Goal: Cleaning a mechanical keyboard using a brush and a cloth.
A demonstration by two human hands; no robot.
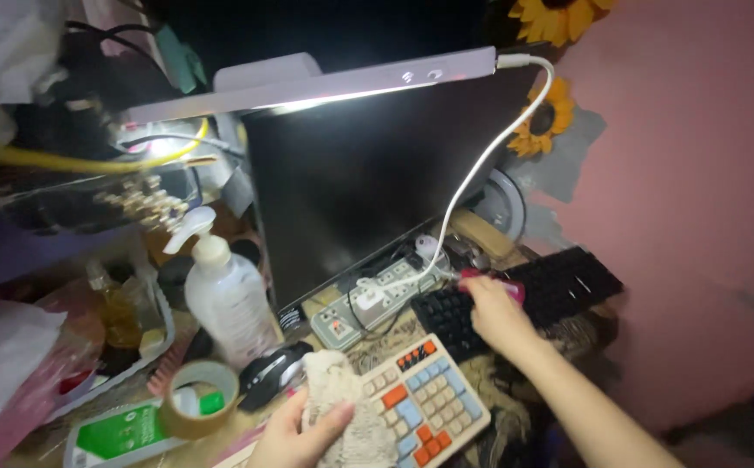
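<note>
My left hand (294,433) grips a beige knitted cloth (338,403) at the near edge of the desk, pressed against the left end of a cream keyboard (424,399) with blue and orange keys. My right hand (494,312) reaches over a black keyboard (550,290) and is closed on a small pink object (498,282) near its far edge. Just behind it lies a white power strip (372,299) with a white cable plugged in.
A dark monitor (368,182) stands behind, with a lit white lamp bar (307,87) above it. A pump bottle (225,295), black mouse (273,368), tape roll (199,399) and green-and-white packet (121,433) sit left. Clutter fills the left; a pink wall with sunflowers stands right.
</note>
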